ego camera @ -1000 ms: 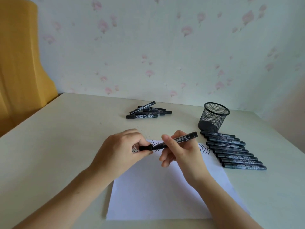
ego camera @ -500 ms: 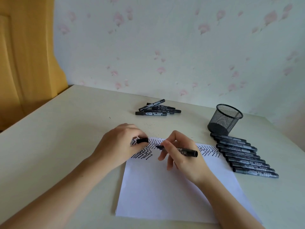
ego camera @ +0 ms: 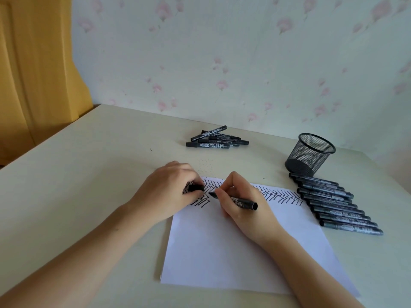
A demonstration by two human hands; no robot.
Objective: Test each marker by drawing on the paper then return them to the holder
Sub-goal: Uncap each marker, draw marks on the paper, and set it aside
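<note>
Now right hand gripping marker tip-down on paper, left hand pinching cap

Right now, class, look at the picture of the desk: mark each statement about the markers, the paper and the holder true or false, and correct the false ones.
1. The right hand holds an uncapped black marker over the white sheet of paper. True.
2. The black mesh pen holder is full of markers. False: no marker shows in it.
3. The left hand pinches the black marker cap. True.
4. The row of black markers lies left of the paper. False: it lies to its right.
5. The paper is blank. False: black zigzag lines run along its far edge.
</note>
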